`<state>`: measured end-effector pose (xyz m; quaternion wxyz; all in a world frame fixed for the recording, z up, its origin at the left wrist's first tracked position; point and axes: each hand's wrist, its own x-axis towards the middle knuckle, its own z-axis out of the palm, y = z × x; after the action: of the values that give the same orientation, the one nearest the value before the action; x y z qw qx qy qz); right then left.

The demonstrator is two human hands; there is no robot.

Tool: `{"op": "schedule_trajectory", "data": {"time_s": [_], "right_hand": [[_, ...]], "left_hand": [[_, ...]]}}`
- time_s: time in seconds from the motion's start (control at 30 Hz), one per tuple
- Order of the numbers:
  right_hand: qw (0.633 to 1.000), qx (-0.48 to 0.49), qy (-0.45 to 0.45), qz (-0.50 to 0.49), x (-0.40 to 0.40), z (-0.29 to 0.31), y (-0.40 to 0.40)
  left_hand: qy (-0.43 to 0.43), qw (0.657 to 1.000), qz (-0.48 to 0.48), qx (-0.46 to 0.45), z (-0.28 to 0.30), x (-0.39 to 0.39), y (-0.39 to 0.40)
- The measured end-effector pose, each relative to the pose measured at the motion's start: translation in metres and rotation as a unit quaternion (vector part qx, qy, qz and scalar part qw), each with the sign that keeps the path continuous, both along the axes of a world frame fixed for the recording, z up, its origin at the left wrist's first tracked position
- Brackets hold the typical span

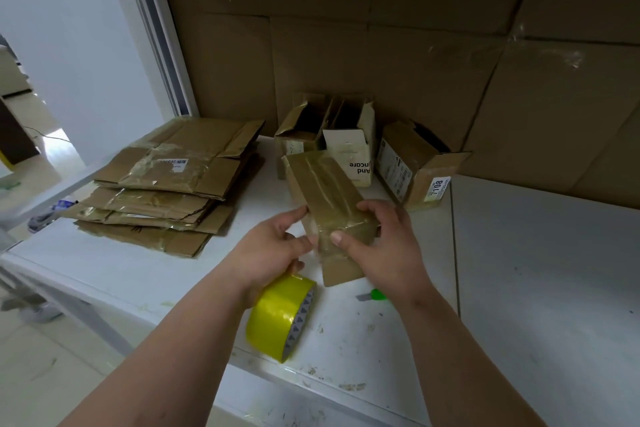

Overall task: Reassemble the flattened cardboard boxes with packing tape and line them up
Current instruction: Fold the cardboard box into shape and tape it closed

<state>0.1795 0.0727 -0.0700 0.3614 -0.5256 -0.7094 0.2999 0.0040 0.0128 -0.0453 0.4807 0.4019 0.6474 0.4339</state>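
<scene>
Cardboard sheets line the far wall; flattened boxes (162,184) are stacked far left on the worktop (536,270), well apart from assembled ones (349,146) at the back. The taped box (329,204) sits mid-worktop, long axis running from near right to far left. The right hand (384,246) grips its near end, thumb pressing tape; the left hand (273,246) touches its side with fingers spread and seems — partly hidden — to rest on the yellow tape roll (280,315). Loose tape could wrinkle or lift; the roll could tumble off the near edge.
</scene>
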Motion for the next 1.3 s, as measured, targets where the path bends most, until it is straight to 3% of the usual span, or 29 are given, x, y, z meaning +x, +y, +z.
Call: {"op": "schedule_trajectory", "data": {"time_s": [0.2, 0.43, 0.57, 0.7, 0.93, 1.03, 1.13, 1.2, 1.3], "right_hand": [[0.998, 0.054, 0.010, 0.014, -0.014, -0.003, -0.020], [0.991, 0.111, -0.074, -0.006, -0.027, 0.000, -0.025], [0.992, 0.091, -0.088, 0.013, -0.026, 0.000, -0.025], [0.997, 0.050, -0.050, 0.034, -0.013, -0.003, -0.031], [0.996, 0.078, 0.032, -0.036, -0.013, -0.010, -0.063], [0.994, -0.032, 0.053, 0.085, -0.018, -0.010, -0.085], [0.963, -0.161, 0.037, 0.212, -0.026, -0.013, -0.099], [0.946, -0.209, 0.078, 0.235, -0.029, -0.017, -0.098], [0.939, -0.218, 0.148, 0.221, -0.029, -0.016, -0.093]], "left_hand": [[-0.032, 0.999, -0.003, -0.006, 0.000, -0.010, -0.008], [0.028, 0.999, 0.024, 0.008, -0.003, -0.011, -0.012], [0.034, 0.998, 0.053, 0.002, 0.002, -0.009, -0.017], [-0.003, 0.996, 0.086, -0.015, 0.005, -0.010, -0.027], [0.106, 0.985, 0.125, 0.057, 0.003, 0.001, -0.036], [0.092, 0.983, 0.146, 0.066, 0.003, 0.002, -0.040], [0.046, 0.990, 0.119, 0.058, 0.008, 0.000, -0.046], [0.044, 0.997, 0.043, 0.040, 0.012, -0.006, -0.050], [0.124, 0.991, -0.034, 0.041, 0.017, -0.011, -0.055]]}}
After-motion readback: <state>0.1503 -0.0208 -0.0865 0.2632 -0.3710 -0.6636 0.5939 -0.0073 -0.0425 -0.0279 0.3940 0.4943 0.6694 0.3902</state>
